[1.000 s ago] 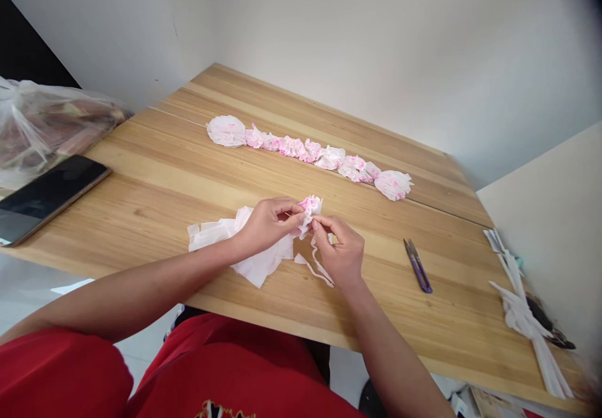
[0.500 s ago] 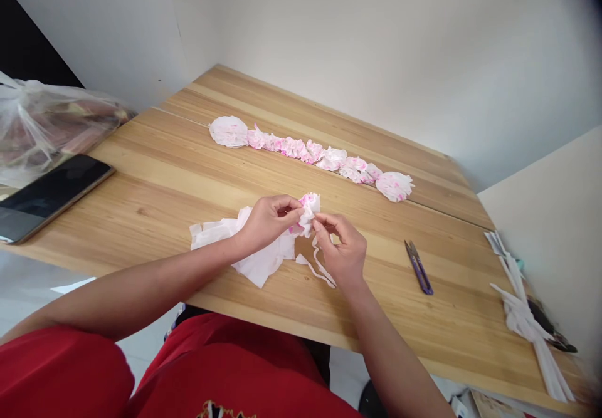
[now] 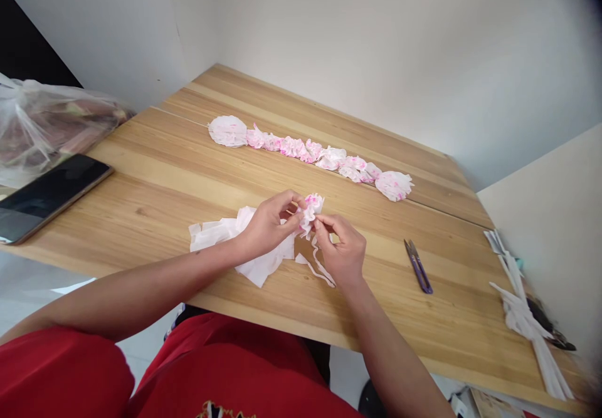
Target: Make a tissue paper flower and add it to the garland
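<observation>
Between my two hands is a ruffled paper flower point(image 3: 311, 210), white with pink patches. My left hand point(image 3: 271, 222) pinches its left side between thumb and fingers. On the lower right edge, the thumb and forefinger of my right hand point(image 3: 342, 245) are closed on it. White tissue sheets point(image 3: 266, 266) lie partly under my left hand and wrist. A thin white strip point(image 3: 316, 270) and a small scrap rest on the table just left of my right hand.
A row of similar pink-and-white paper flowers point(image 3: 294, 148) runs across the wooden table point(image 3: 179, 192). Purple thread snips point(image 3: 418, 267) lie to the right. Knotted white material point(image 3: 522, 318) is at the right edge. A phone point(image 3: 51, 192) and a plastic bag point(image 3: 51, 123) are at left.
My left fingers have shifted their hold and opened slightly around the paper flower, which has turned a little to the right. My right hand has barely moved.
</observation>
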`<state>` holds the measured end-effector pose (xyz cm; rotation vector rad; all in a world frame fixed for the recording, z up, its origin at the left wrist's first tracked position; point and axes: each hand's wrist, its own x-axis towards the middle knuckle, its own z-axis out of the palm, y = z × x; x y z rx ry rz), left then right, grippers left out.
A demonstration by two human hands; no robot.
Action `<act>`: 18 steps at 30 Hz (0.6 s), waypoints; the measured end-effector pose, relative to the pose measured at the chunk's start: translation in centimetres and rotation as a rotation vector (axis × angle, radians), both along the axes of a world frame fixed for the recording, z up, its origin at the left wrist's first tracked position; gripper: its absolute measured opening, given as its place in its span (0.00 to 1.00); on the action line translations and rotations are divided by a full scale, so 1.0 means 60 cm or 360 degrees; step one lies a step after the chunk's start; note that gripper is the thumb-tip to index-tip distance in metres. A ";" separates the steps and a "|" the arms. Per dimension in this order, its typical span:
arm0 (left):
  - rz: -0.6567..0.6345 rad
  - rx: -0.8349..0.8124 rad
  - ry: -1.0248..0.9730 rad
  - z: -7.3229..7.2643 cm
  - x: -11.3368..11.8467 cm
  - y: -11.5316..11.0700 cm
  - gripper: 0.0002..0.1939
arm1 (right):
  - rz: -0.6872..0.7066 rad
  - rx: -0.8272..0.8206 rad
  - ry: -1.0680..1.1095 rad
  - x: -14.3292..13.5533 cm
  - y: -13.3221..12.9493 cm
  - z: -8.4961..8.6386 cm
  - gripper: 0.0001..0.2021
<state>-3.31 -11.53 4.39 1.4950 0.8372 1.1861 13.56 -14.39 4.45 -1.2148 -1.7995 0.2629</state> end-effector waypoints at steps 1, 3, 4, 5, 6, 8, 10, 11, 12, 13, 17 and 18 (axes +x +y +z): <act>-0.0008 0.0066 0.0030 0.002 -0.001 -0.001 0.02 | 0.0005 0.0006 -0.0003 -0.001 0.000 0.001 0.07; -0.0018 0.0170 0.0074 0.005 -0.003 -0.002 0.03 | 0.0009 0.0020 -0.0011 -0.001 0.000 0.002 0.07; -0.0027 0.0191 0.0085 0.006 -0.003 -0.002 0.03 | 0.0008 0.0030 -0.0014 -0.002 0.000 0.002 0.07; -0.0037 0.0193 0.0091 0.007 -0.004 -0.002 0.03 | 0.0006 0.0044 -0.0014 -0.002 0.000 0.002 0.07; -0.0045 0.0179 0.0097 0.008 -0.004 -0.002 0.04 | 0.0003 0.0059 -0.0011 -0.002 0.000 0.002 0.07; -0.0059 0.0137 0.0110 0.008 -0.003 -0.001 0.05 | 0.0003 0.0087 -0.0007 -0.002 0.000 0.001 0.07; -0.0049 0.0112 0.0115 0.008 -0.002 -0.001 0.06 | 0.0007 0.0101 -0.0012 -0.001 0.000 0.000 0.07; -0.0040 0.0107 0.0115 0.008 -0.002 -0.001 0.06 | 0.0008 0.0101 -0.0016 -0.001 0.000 -0.001 0.07; -0.0032 0.0107 0.0116 0.008 -0.001 -0.001 0.06 | 0.0010 0.0096 -0.0017 0.000 0.000 -0.002 0.07; -0.0022 0.0110 0.0120 0.008 -0.001 0.000 0.06 | 0.0013 0.0090 -0.0015 0.000 0.000 -0.002 0.07; 0.0012 0.0114 0.0130 0.008 0.000 0.001 0.06 | 0.0044 0.0080 -0.0009 0.000 0.000 -0.002 0.06; 0.0015 0.0110 0.0130 0.008 0.000 0.001 0.06 | 0.0051 0.0088 -0.0016 -0.001 0.000 -0.002 0.06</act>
